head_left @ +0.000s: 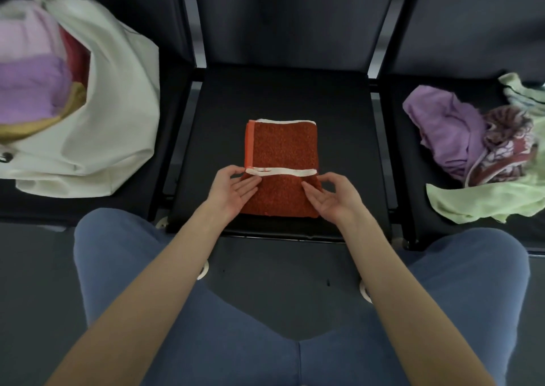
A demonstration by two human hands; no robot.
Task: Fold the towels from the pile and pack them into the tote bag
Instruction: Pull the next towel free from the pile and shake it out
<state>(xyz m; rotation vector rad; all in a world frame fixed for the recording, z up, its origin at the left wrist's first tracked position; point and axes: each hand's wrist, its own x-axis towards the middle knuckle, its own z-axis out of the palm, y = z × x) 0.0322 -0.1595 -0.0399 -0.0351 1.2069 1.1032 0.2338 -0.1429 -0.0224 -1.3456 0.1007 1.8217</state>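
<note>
Blue-clad knees (124, 267) fill the foreground, with both bare forearms reaching over them to the middle seat (339, 114), which serves as the work surface. On it lies a rust towel (281, 146) with white edging, already folded into a narrow rectangle, its near end doubled back so a white hem runs across it between the hands.

The left hand (233, 189) lies at the towel's near left corner, its fingers (250, 186) nearly straight and slightly spread over the fold, the thumb up by the white hem. It presses rather than grips. The right hand (333, 196) lies at the near right corner, its fingers (312, 193) gently curved and apart, tips on the cloth, thumb near the hem's end. Neither hand looks clamped on anything, though whether a thumb pinches the hem cannot be told.

The task looks well under way. The tote (118, 96) on the left seat already holds folded lilac, red and tan towels. This towel seems one fold from ready. The pile (477, 149) on the right seat still holds a lilac towel, a patterned red one and pale green ones, all unfolded.
</note>
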